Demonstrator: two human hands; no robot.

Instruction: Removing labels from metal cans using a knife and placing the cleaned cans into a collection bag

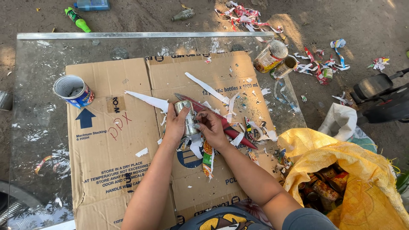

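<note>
The head view looks down on a glass-topped table [38,110] with a flattened cardboard sheet [106,170] spread over most of it. Toward the left edge of that sheet a blue-labelled can [73,90] stands upright, open end up, well apart from the hands. Near the middle, the left hand [174,125] is wrapped around a bare metal can [187,118], fingers curled over its side and holding it just above the cardboard. The right hand [211,127] is just beside it, its fingertips [198,125] pinched against the side of the same can; whether they grip a shred of label there is too small to tell. A long red strip of label [236,135] lies on the cardboard behind the hands, running from beside the can down to the right, and white paper strips [149,100] and coloured scraps are scattered around them. Further right, near the table's far corner, two label-free cans [277,59] lie on their sides, touching each other. More torn label scraps [324,64] litter the dirt ground beyond that corner. At the lower right a yellow woven sack [366,179] sits open beside the table, with labelled cans [326,187] visible inside its mouth. A green plastic bottle [77,19] lies on the ground beyond the table's far left edge.
</note>
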